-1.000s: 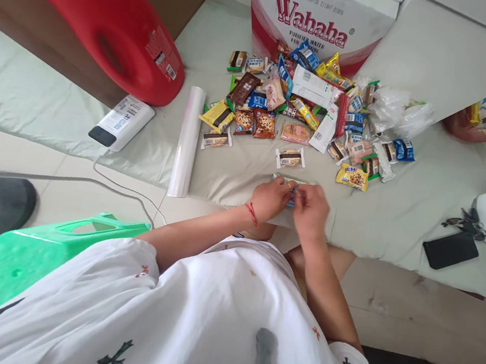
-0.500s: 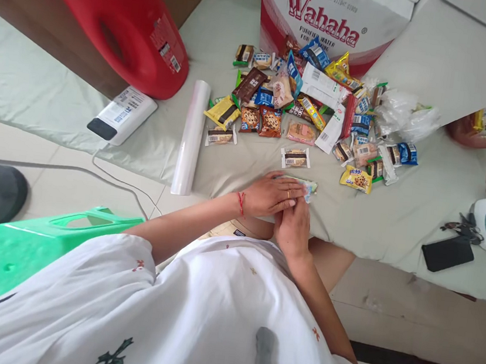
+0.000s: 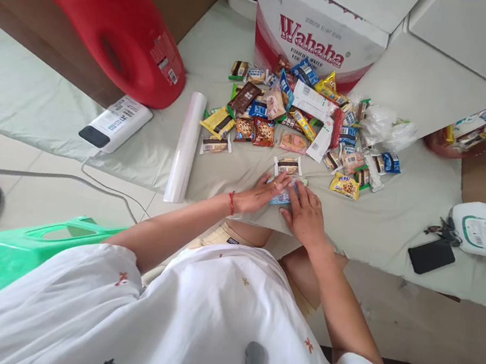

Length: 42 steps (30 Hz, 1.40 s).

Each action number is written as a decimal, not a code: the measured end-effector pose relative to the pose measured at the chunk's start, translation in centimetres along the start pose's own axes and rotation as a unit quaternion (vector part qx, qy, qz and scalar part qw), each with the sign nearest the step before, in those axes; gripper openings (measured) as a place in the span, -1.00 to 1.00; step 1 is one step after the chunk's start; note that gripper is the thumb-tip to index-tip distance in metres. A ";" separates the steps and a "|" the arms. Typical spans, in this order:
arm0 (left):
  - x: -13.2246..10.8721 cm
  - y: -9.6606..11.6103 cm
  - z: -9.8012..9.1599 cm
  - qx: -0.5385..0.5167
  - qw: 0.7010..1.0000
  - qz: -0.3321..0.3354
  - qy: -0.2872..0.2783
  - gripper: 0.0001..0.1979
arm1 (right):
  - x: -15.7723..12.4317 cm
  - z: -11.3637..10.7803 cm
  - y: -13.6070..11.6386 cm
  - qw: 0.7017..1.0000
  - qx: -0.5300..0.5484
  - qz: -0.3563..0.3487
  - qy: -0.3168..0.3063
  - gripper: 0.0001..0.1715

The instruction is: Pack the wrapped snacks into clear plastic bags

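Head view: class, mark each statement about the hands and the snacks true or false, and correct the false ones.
1. The left hand and the right hand both rest on one small packet. True.
2. The white roll lies to the right of the snack pile. False: it lies to the left of it.
3. The Wahaha box stands behind the snack pile. True.
4. The big jug is blue. False: it is red.
5. The black phone lies inside the snack pile. False: it lies apart, far right.
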<state>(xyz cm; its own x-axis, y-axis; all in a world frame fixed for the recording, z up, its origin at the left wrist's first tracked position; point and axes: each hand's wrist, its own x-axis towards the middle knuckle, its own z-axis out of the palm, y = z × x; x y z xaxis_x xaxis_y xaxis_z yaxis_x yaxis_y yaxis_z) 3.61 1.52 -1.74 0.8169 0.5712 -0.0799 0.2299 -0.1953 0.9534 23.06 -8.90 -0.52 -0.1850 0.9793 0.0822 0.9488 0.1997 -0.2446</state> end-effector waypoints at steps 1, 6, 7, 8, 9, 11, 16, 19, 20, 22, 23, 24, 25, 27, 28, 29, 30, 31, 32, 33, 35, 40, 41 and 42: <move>0.3 -0.1 -0.1 -0.036 0.999 -0.005 0.010 -0.33 | 0.5 -0.1 -0.1 1.000 -0.010 -0.008 -0.010 -0.25; 0.5 1.0 -0.3 -0.204 0.973 -0.003 0.103 -0.35 | 2.6 -2.0 0.8 0.998 -0.023 -0.047 -0.042 -0.39; 0.3 1.5 -0.5 -0.230 0.964 0.000 0.135 -0.38 | 2.8 -2.6 1.1 0.998 -0.011 -0.045 -0.035 -0.43; 0.0 1.9 -0.7 -0.251 0.953 0.001 0.170 -0.41 | 3.0 -3.2 1.4 0.999 0.009 -0.033 -0.017 -0.46; -0.3 2.2 -0.9 -0.269 0.942 -0.001 0.201 -0.44 | 3.0 -3.8 1.6 0.999 0.039 -0.010 0.013 -0.48; -0.8 2.7 -1.1 -0.313 0.921 -0.012 0.231 -0.43 | 2.9 -4.5 1.4 0.985 0.131 0.065 0.095 -0.49; -0.5 3.6 0.0 -0.470 0.875 -0.024 0.111 -0.30 | 2.4 -2.5 -2.3 0.884 0.409 0.184 0.131 -0.47; 0.5 4.0 1.0 -0.545 0.831 -0.063 0.091 -0.38 | 1.9 -0.4 -4.5 0.847 0.478 0.211 0.102 -0.51; 0.7 4.1 1.2 -0.564 0.817 -0.077 0.094 -0.42 | 1.6 0.1 -4.9 0.833 0.485 0.238 0.121 -0.52; 1.1 4.2 1.3 -0.596 0.790 -0.080 0.120 -0.49 | 0.8 0.5 -5.4 0.789 0.503 0.300 0.185 -0.50; 1.2 4.3 1.3 -0.610 0.777 -0.070 0.137 -0.52 | 0.4 0.5 -5.5 0.761 0.524 0.323 0.203 -0.46; 1.3 4.3 1.2 -0.621 0.767 -0.058 0.150 -0.53 | -0.1 0.5 -5.7 0.735 0.553 0.337 0.200 -0.42; 1.3 4.4 1.1 -0.630 0.759 -0.045 0.158 -0.54 | -0.5 0.4 -5.9 0.712 0.586 0.342 0.178 -0.40; 1.3 4.7 1.1 -0.645 0.747 -0.031 0.155 -0.54 | -1.1 0.1 -6.2 0.678 0.644 0.338 0.110 -0.41; 1.4 4.8 1.1 -0.652 0.744 -0.031 0.145 -0.53 | -1.2 -0.1 -6.4 0.665 0.661 0.335 0.087 -0.43; 1.4 4.9 1.2 -0.657 0.740 -0.033 0.139 -0.53 | -1.3 -0.2 -6.6 0.655 0.672 0.336 0.079 -0.44; 1.4 5.0 1.3 -0.662 0.736 -0.037 0.137 -0.53 | -1.2 -0.2 -6.8 0.645 0.679 0.340 0.085 -0.45; 1.5 5.0 1.5 -0.664 0.733 -0.041 0.139 -0.53 | -1.2 -0.3 -7.0 0.634 0.684 0.347 0.096 -0.45; 1.5 5.0 1.8 -0.665 0.732 -0.045 0.143 -0.54 | -1.2 -0.4 -7.2 0.624 0.688 0.355 0.105 -0.45; 1.5 4.9 2.2 -0.662 0.734 -0.049 0.145 -0.55 | -1.3 -0.4 -7.3 0.615 0.690 0.364 0.112 -0.44; 1.4 4.6 3.1 -0.640 0.755 -0.060 0.130 -0.53 | -2.1 -0.7 -7.2 0.613 0.683 0.379 0.122 -0.45; -0.7 3.2 4.1 -0.449 0.883 -0.052 0.121 -0.40 | -7.9 -3.8 -3.2 0.746 0.523 0.402 0.092 -0.50; -1.5 2.9 3.8 -0.388 0.910 -0.040 0.142 -0.44 | -9.3 -5.1 -1.6 0.768 0.479 0.416 0.089 -0.50; -2.4 2.5 3.3 -0.320 0.933 -0.027 0.162 -0.50 | -10.5 -6.5 0.4 0.779 0.438 0.436 0.103 -0.49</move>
<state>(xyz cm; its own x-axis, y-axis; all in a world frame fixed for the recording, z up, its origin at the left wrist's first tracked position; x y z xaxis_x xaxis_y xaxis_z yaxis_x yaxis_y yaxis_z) 3.98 -2.94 -0.10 0.5862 0.7979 -0.1405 -0.1818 0.2986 0.9369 27.08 -19.30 4.82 0.5639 0.7465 -0.3531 0.1352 -0.5053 -0.8523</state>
